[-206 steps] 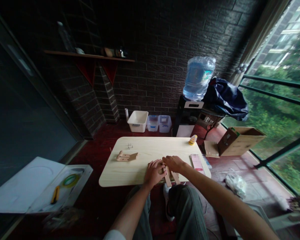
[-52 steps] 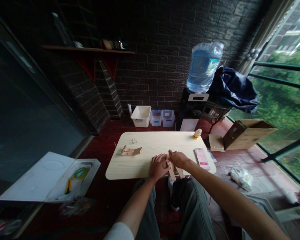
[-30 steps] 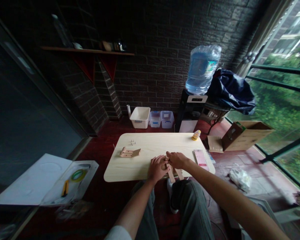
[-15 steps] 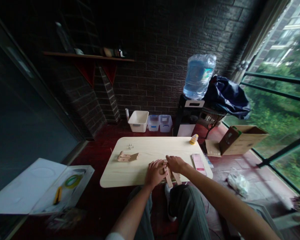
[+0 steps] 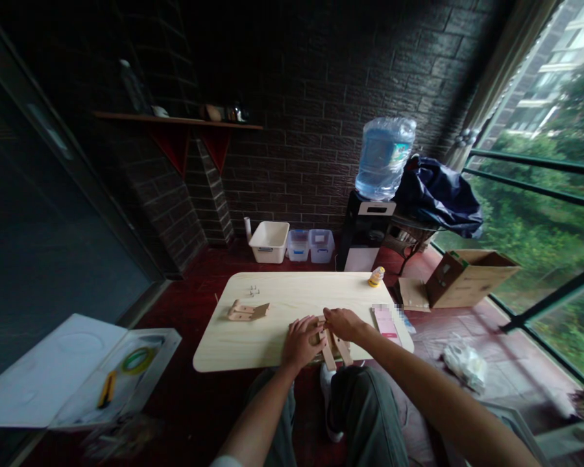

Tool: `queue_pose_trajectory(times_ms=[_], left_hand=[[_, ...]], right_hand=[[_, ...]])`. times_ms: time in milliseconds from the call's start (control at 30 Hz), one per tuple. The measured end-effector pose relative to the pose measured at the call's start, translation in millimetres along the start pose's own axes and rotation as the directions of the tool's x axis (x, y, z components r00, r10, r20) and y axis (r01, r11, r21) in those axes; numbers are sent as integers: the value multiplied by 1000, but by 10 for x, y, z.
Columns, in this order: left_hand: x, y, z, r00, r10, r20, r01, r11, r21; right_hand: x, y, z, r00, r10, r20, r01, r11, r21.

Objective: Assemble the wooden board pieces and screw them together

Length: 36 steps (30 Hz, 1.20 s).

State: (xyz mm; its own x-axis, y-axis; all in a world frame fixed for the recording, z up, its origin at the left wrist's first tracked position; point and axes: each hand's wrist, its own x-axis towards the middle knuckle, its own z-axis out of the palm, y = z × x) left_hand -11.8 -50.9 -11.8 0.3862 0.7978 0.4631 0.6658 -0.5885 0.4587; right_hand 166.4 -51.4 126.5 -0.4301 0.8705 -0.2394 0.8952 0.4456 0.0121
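Note:
At the near edge of the pale table (image 5: 272,292), my left hand (image 5: 299,340) is closed around the left side of a small wooden frame (image 5: 328,355) made of light slats. My right hand (image 5: 343,323) bends its fingers down at the frame's far end; whatever sits between those fingertips is hidden. Two slats of the frame point towards my knees. Farther left on the tabletop lies a second wooden piece (image 5: 248,312) with an angled flap. Several small metal screws (image 5: 254,291) stand behind it.
A small yellow-capped bottle (image 5: 376,276) and a pink-screened phone (image 5: 386,322) lie on the table's right side. An open white case (image 5: 126,363) with a yellow-black tool is at the lower left. Beyond the table are plastic bins (image 5: 270,242), a water dispenser (image 5: 365,237) and a cardboard box (image 5: 467,277).
The whole view has shifted slightly downward in the picture as the head tilts. Both hands stay on the wooden frame, with hardly any movement.

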Motion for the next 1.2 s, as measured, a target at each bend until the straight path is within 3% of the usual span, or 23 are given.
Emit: queue_pose_trajectory(times_ms=[200,367,600,733,900,1100,1200], left_hand=[[-10,10,0,1000,9,-12,-9,1000,5],[-3,-18,15,1000,-2,0,2,1000,-4],[12,-36,23,1000,-18,8,18,1000,-17],[5,-17,25,1000,-13,7,13,1000,-10],[3,7,4,1000,-13,9,13,1000,-3],[8,19,-21,1000,-5,-6,5,1000,-1],[13,27,-32,1000,-7,-8,7,1000,-4]], right_hand=[[-42,-31,57,996,-44,-72,44,999,-1],[1,-37,55,995,-79,-53,75,994,-74],[22,-19,40,997,77,-20,-77,997,21],[-30,-33,47,998,0,-57,2,999,35],[-44,-28,29,994,-102,-32,99,993,-65],[1,-45,13,998,58,-12,-58,998,4],[-6,-50,8,998,57,-23,-56,998,34]])
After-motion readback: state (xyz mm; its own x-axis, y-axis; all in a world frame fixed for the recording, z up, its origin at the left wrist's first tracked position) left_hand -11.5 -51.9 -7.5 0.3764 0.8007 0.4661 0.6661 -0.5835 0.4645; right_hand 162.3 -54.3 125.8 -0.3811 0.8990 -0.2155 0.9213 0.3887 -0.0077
